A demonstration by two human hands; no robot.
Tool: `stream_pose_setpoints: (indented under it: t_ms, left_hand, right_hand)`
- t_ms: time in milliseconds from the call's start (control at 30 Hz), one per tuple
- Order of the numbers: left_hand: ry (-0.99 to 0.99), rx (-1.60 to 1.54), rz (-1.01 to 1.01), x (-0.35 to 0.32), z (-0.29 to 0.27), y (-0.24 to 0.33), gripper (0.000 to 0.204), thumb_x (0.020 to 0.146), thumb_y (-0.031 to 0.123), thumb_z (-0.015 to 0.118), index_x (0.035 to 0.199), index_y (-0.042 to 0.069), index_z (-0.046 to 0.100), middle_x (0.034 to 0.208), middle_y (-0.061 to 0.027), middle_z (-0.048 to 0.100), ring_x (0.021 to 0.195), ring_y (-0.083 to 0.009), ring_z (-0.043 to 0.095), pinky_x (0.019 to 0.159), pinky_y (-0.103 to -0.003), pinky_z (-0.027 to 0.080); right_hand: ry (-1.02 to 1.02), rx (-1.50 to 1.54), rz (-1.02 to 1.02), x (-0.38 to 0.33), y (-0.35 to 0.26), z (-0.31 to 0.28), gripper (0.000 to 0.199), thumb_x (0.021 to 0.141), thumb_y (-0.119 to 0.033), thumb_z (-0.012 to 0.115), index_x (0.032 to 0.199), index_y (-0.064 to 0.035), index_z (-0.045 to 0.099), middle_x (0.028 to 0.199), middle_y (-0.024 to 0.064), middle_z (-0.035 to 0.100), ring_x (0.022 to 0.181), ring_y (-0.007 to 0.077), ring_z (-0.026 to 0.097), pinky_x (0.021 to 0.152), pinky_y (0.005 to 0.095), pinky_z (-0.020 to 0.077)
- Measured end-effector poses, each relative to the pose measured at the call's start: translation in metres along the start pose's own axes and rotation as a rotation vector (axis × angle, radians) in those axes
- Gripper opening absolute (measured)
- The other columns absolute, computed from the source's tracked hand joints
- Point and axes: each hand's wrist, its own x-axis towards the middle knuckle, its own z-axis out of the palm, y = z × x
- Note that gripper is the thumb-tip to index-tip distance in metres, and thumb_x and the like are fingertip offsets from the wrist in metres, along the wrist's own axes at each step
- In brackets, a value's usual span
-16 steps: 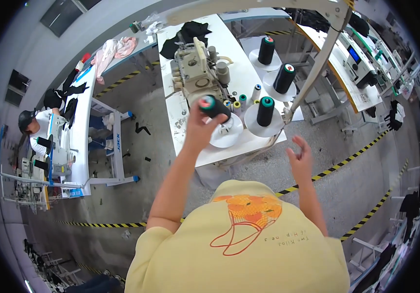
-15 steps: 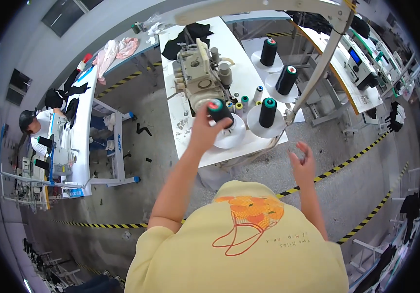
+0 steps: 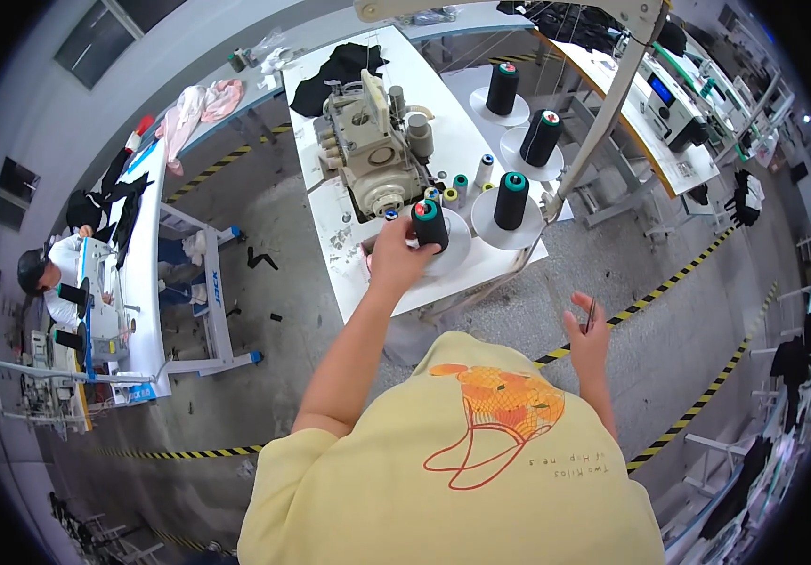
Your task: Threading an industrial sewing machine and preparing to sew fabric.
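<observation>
My left hand (image 3: 396, 256) grips a black thread cone (image 3: 430, 224) with a red and teal top, holding it over a white round stand (image 3: 453, 247) on the white sewing table (image 3: 349, 254). My right hand (image 3: 586, 331) hangs off the table's near right corner, pinching a small thin metal tool (image 3: 591, 311). A beige sewing machine (image 3: 373, 155) stands just behind the cone. Another black cone (image 3: 511, 200) sits on its stand to the right.
Two more black cones (image 3: 502, 88) (image 3: 542, 137) stand further back, with small thread spools (image 3: 462, 185) near the machine. Black fabric (image 3: 335, 71) lies at the table's far end. A slanted metal pole (image 3: 603, 113) rises at right. Another person (image 3: 48, 273) sits at a table on the left.
My left hand has carried the black cone slightly down and right toward the white stand. My right hand has shifted a little lower and closed on the thin tool.
</observation>
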Motion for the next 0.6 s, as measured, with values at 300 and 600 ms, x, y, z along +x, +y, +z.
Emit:
stream_pose_setpoints:
  t_ms: [300, 600]
  left_hand:
    - [0.031, -0.202, -0.21, -0.017, -0.031, 0.001, 0.011, 0.078, 0.004, 0.064, 0.086, -0.001, 0.06, 0.082, -0.0072, 0.06, 0.071, -0.0111, 0.057, 0.062, -0.024, 0.047]
    - [0.194, 0.338, 0.445, 0.004, -0.016, 0.039, 0.052, 0.066, 0.021, 0.076, 0.109, 0.002, 0.053, 0.105, -0.0127, 0.058, 0.089, -0.0259, 0.059, 0.08, -0.032, 0.045]
  right_hand:
    - [-0.019, -0.023, 0.068, -0.002, -0.003, 0.005, 0.036, 0.075, -0.011, 0.066, 0.11, -0.0056, 0.057, 0.1, -0.0014, 0.06, 0.054, 0.0025, 0.034, 0.052, 0.018, 0.0339]
    - [-0.101, 0.019, 0.056, 0.005, -0.017, 0.023, 0.033, 0.075, -0.01, 0.067, 0.107, -0.0066, 0.059, 0.087, -0.0039, 0.057, 0.051, 0.0026, 0.032, 0.047, 0.0196, 0.0309]
